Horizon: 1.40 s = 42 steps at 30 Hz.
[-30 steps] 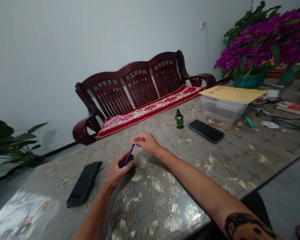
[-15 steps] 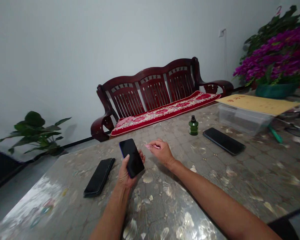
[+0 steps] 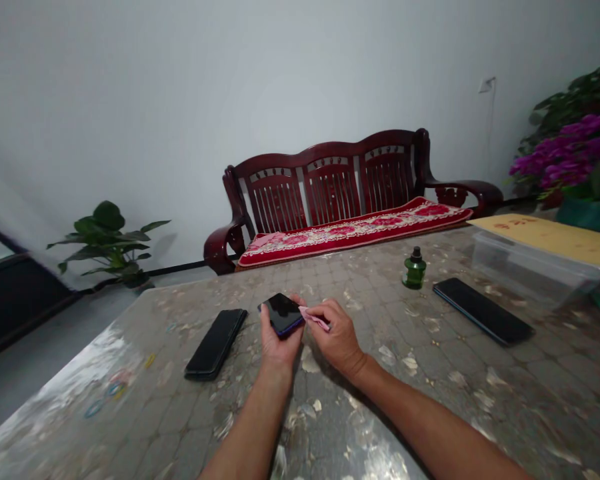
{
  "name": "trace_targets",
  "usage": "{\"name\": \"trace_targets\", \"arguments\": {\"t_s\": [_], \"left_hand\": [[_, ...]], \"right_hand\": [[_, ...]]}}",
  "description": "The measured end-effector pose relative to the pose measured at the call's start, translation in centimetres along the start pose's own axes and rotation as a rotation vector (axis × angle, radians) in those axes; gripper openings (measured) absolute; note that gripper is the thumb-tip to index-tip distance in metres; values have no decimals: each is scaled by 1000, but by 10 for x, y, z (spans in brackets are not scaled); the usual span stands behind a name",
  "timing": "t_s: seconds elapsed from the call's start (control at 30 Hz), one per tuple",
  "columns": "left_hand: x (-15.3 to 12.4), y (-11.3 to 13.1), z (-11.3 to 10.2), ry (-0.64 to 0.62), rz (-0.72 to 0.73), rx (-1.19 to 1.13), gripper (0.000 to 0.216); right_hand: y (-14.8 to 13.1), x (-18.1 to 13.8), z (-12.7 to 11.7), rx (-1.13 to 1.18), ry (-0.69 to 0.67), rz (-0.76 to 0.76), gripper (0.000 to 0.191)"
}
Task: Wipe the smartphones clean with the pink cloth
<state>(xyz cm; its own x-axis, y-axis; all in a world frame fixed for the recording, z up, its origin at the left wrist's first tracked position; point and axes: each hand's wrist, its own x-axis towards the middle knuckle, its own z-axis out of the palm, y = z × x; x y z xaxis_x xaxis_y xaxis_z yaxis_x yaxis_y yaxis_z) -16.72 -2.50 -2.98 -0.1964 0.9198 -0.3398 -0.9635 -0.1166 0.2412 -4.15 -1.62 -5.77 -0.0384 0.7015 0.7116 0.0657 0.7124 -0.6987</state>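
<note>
My left hand (image 3: 279, 348) is wrapped around a smartphone (image 3: 283, 313) with a dark screen and a bluish-purple edge, tilted above the table. Pinched in the fingers of my right hand (image 3: 339, 339) is a small folded pink cloth (image 3: 316, 319). The cloth meets the right edge of the phone. Left of my hands lies a black phone (image 3: 217, 345), screen up. Another dark phone (image 3: 481, 311) rests to the right, beside a small green bottle (image 3: 414, 270) with a black cap.
The patterned table (image 3: 370, 407) carries several coloured rubber bands (image 3: 115, 388) on its left. A clear plastic box (image 3: 525, 267) topped by a yellow envelope (image 3: 555, 240) stands at the right, near purple flowers (image 3: 570, 150). Behind is a wooden bench (image 3: 330, 180); a potted plant (image 3: 110, 243) stands left.
My left hand has tipped the phone flatter. My right hand has brought the pink cloth from a gap beside the phone to its edge. The view has turned left.
</note>
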Motion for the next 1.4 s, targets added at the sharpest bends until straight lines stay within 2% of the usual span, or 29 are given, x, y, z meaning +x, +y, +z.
{"name": "trace_targets", "arguments": {"t_s": [0.17, 0.27, 0.5, 0.7, 0.9, 1.13, 1.3, 1.4], "left_hand": [[-2, -5, 6, 104, -50, -33, 46], [-3, -7, 9, 117, -76, -39, 48], [-4, -8, 14, 118, -5, -47, 47], [-4, -16, 13, 131, -10, 3, 45], [-6, -14, 16, 146, 39, -27, 46], [1, -16, 3, 82, -30, 6, 48], [0, -14, 6, 118, 33, -19, 44], [-3, -15, 9, 88, 13, -15, 50]], "right_hand": [[-11, -3, 4, -6, -78, -179, 21], [-13, 0, 3, -21, -116, -270, 28], [-2, 8, -7, -133, -24, -170, 28], [-12, 6, -3, -70, -113, -321, 33], [-1, 10, -12, -183, -46, -148, 27], [-9, 4, -4, -119, -133, -259, 30], [-1, 7, -10, -199, -89, -140, 28], [-1, 7, -10, -200, -95, -146, 27]]}}
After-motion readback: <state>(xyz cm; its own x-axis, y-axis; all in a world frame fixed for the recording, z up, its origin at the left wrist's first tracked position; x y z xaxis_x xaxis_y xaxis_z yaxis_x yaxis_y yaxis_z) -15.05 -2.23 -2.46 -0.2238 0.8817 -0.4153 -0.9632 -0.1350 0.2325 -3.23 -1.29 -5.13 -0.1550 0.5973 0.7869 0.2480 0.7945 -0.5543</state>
